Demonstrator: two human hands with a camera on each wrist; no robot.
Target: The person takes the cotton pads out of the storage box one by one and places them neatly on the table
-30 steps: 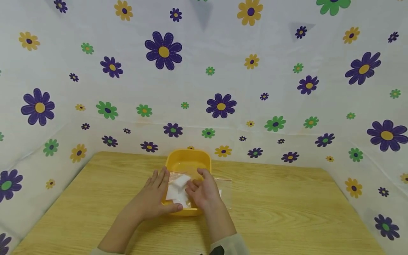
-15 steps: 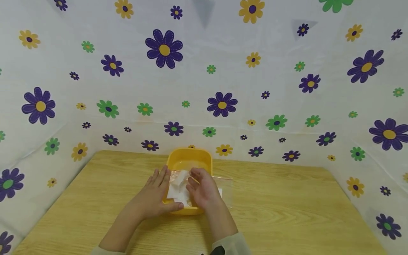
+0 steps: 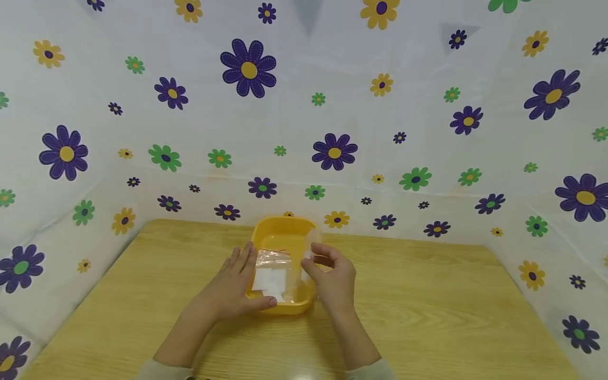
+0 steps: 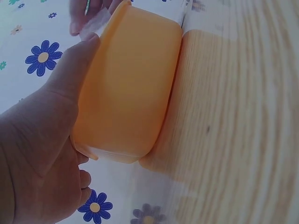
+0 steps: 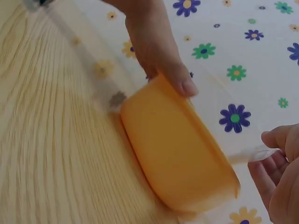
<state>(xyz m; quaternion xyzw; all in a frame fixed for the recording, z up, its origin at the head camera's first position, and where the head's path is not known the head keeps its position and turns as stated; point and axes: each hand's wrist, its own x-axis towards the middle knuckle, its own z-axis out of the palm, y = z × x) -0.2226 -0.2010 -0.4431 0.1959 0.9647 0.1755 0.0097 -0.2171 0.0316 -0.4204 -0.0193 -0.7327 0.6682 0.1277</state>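
Note:
A yellow plastic tub (image 3: 280, 226) stands on the table. My left hand (image 3: 228, 293) rests on its left side, fingers straight, thumb laid over the near rim; the left wrist view shows that thumb against the tub's edge. Inside the tub lies a clear zip bag (image 3: 273, 282) with white pieces in it. At the right rim my right hand (image 3: 336, 277) pinches a second clear plastic bag (image 5: 257, 153) between thumb and fingers. This bag is blurred, and its lower part overlaps the tub; what is inside it is hard to make out.
The wooden table (image 3: 427, 306) spreads out around the tub. A white flower-print sheet (image 3: 285, 121) closes off the back and both sides, and the tub's far end sits near it.
My right hand has moved from over the tub to its right side and now pinches the clear bag, lifted from beside the rim. The left hand has stayed on the tub.

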